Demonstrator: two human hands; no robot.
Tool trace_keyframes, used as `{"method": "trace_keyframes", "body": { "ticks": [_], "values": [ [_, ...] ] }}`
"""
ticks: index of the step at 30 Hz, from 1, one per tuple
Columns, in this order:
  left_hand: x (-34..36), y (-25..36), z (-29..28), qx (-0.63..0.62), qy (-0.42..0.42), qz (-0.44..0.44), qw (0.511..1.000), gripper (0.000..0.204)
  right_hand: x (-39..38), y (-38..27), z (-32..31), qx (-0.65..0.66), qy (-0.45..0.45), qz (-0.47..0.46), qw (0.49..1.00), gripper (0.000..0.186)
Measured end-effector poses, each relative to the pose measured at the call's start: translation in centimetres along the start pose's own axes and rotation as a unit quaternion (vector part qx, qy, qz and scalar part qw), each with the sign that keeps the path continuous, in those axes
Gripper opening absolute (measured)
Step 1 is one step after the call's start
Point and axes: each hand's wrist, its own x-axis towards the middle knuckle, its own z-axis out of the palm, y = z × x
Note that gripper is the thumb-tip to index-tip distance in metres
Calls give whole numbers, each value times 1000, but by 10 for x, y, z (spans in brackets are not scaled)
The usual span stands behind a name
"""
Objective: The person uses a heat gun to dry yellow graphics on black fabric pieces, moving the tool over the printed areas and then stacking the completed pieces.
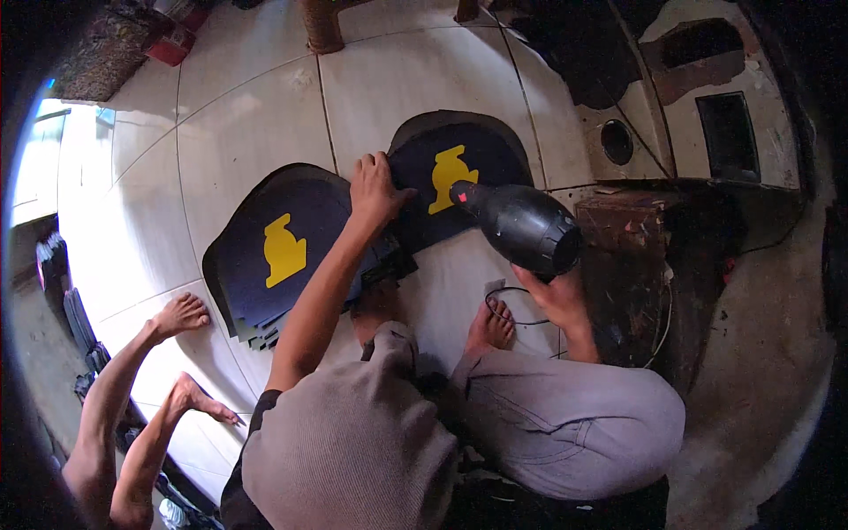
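Note:
Two dark, rounded sheet panels lie side by side on the tiled floor. A yellow cut-out shape [285, 251] shows on the left panel [252, 225], which tops a fanned stack. Another yellow shape [449, 177] is on the right panel [503, 150]. My left hand [380, 190] rests at the right panel's left edge, thumb spread from the fingers and lying on the panel. In my right hand [555, 296] is a black hair dryer [521, 225], gripped at its lower end. Its nozzle points left, close over the right yellow shape. The grip is partly hidden behind the dryer's body.
A thin black cord [517, 321] loops near my right foot [491, 331]. At the right stands a worn wooden box [623, 221] beside a pale cabinet with dark openings [729, 137]. Another person's bare feet [181, 314] are at the left. A wooden leg [321, 26] stands at the top.

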Motion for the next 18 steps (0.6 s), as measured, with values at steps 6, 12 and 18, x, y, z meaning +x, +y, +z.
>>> {"method": "trace_keyframes", "body": {
  "ticks": [6,12,18],
  "values": [
    [3,-9,6,3,23,31,999,68,3,-5,1,7,5,-53,999,38],
    [4,-6,6,-14,9,29,999,64,2,-1,-3,-6,-11,-35,999,35],
    [-3,-4,8,13,19,76,997,54,-1,2,1,5,37,-39,999,35]
  ]
}}
